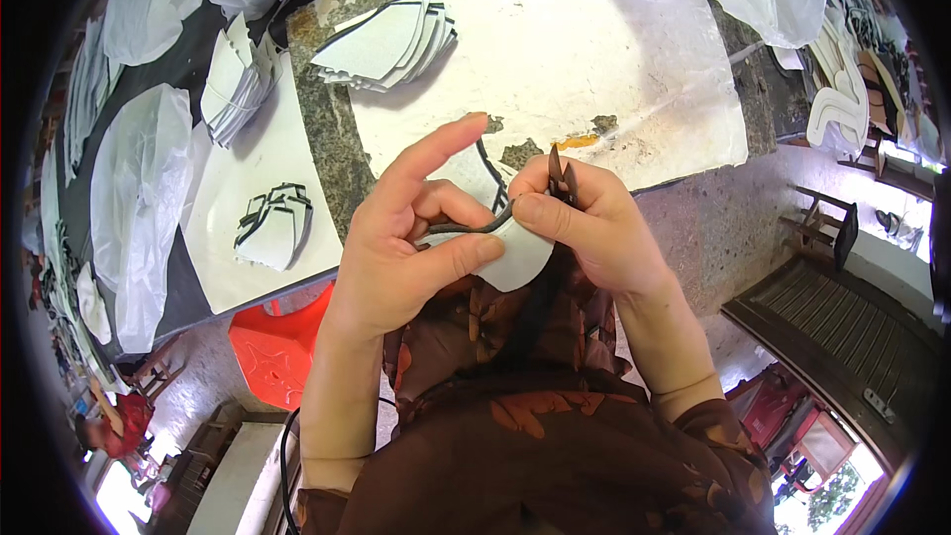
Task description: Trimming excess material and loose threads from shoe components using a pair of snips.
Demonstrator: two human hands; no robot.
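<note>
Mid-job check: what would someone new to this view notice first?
Probably the bright red plastic stool, lower left, beside the table's near edge. Then, at centre, the left hand and right hand pinching a white piece with a dark edge, with dark pointed snips jutting from the right. Beyond lies a stained white sheet bearing a fanned stack of white pieces.

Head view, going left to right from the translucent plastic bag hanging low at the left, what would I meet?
Translucent plastic bag, small dark-edged stack, left hand, held white piece, right hand, slatted brown panel.
</note>
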